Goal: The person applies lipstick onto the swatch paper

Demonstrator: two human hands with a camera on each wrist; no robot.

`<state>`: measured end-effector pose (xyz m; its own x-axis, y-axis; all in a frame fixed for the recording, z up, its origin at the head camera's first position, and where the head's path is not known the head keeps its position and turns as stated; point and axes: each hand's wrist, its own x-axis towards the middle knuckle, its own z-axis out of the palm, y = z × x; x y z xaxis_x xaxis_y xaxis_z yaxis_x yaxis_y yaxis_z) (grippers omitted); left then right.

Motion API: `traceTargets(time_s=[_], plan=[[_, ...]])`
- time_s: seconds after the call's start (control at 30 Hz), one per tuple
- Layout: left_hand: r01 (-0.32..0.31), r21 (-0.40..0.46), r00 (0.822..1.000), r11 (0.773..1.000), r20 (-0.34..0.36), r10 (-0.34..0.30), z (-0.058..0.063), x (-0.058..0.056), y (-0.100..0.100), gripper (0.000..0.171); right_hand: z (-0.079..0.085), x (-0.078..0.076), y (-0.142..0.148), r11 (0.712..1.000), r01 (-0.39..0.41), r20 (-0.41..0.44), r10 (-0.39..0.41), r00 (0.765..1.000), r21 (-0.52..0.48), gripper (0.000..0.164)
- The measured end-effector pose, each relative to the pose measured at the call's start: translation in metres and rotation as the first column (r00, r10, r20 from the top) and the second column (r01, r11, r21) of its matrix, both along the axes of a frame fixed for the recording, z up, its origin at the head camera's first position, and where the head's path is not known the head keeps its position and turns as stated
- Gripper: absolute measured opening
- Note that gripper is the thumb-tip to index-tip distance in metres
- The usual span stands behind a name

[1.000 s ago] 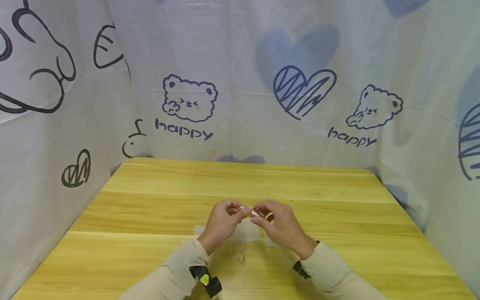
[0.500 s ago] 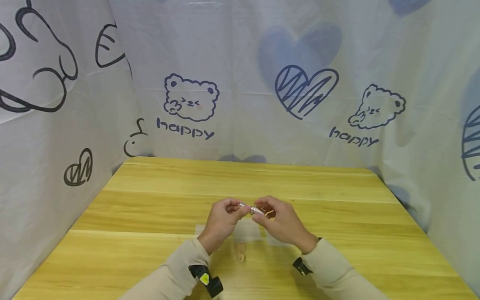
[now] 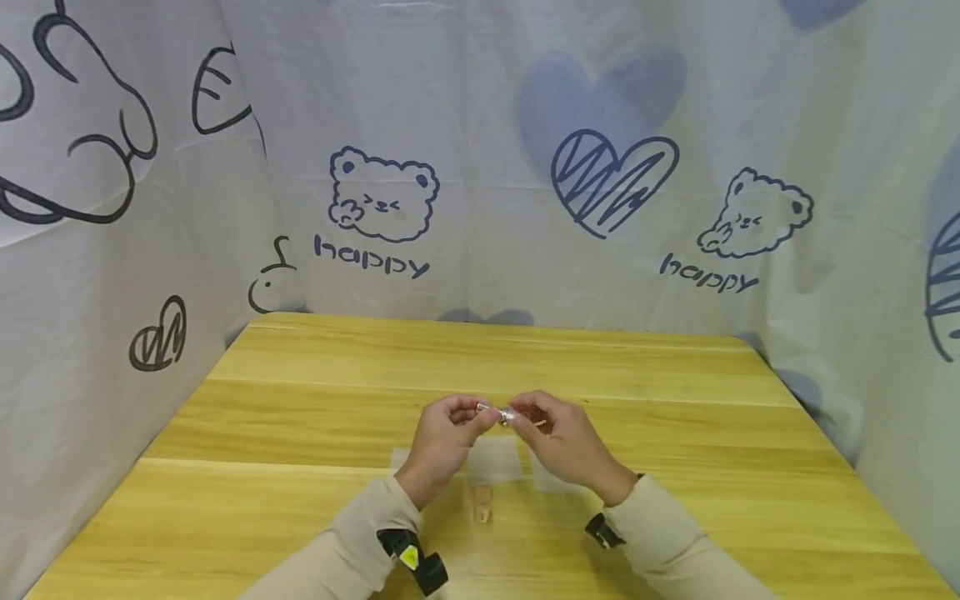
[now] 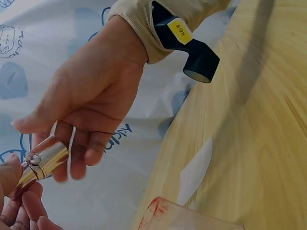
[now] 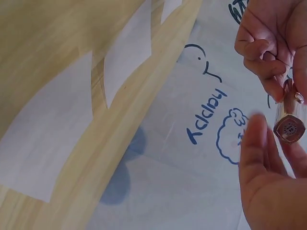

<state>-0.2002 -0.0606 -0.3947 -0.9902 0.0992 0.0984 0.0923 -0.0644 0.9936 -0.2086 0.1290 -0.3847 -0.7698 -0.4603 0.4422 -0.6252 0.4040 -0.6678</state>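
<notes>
In the head view my left hand (image 3: 442,437) pinches the left end of a shiny rose-gold metal tube (image 3: 507,414), held above the table. My right hand (image 3: 566,437) has its thumb and fingers around the other end, covering part of it. Seen from the left wrist, the tube (image 4: 52,155) shows a small round knob on its side, and thin pale strips lie close by the right fingers. The tube's angular end face (image 5: 290,128), with a dark dotted centre, shows in the right wrist view.
A small translucent tan piece (image 3: 482,504) lies on the wooden table (image 3: 315,533) nearer me; red smears mark it in the left wrist view. White sheets (image 3: 495,458) lie flat below my hands. Printed curtains (image 3: 487,125) stand behind and at the sides.
My right thumb and fingers have shifted on the tube, so more of its right end is covered now. My left hand stays nearly still.
</notes>
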Motion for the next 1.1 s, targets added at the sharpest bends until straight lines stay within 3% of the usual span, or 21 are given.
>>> traceTargets(time_s=[0.13, 0.23, 0.33, 0.6, 0.83, 1.1], plan=[[-0.011, 0.004, 1.0, 1.0, 0.0, 0.011, -0.0007, 0.0015, -0.002, 0.027, -0.0021, 0.0007, -0.0017, 1.0, 0.013, -0.069, -0.014, 0.997, -0.011, 0.027], [-0.009, 0.013, 1.0, 1.0, 0.001, 0.008, -0.0022, 0.0023, -0.0029, 0.027, -0.0037, 0.0002, -0.0018, 0.999, -0.03, -0.028, 0.029, 0.999, -0.028, 0.015], [-0.005, 0.029, 1.0, 1.0, -0.003, 0.005, -0.0024, 0.0017, -0.0028, 0.029, -0.004, -0.0009, -0.0006, 0.999, -0.047, 0.013, 0.047, 0.999, -0.026, 0.021], [0.006, 0.046, 1.0, 0.999, 0.001, -0.006, 0.0007, 0.0, -0.0031, 0.03, -0.0001, -0.0008, -0.0023, 0.999, -0.02, -0.066, 0.017, 0.998, -0.037, 0.019], [0.019, 0.068, 1.0, 0.998, 0.003, -0.019, 0.0008, -0.0013, -0.0039, 0.027, 0.0006, -0.0023, -0.0038, 1.0, -0.004, -0.054, 0.002, 0.999, -0.026, 0.013], [0.055, 0.031, 0.998, 0.998, 0.013, -0.055, 0.0018, -0.0032, -0.0074, 0.033, 0.0036, -0.0037, -0.0044, 1.0, 0.016, -0.035, -0.015, 0.999, 0.008, 0.015]])
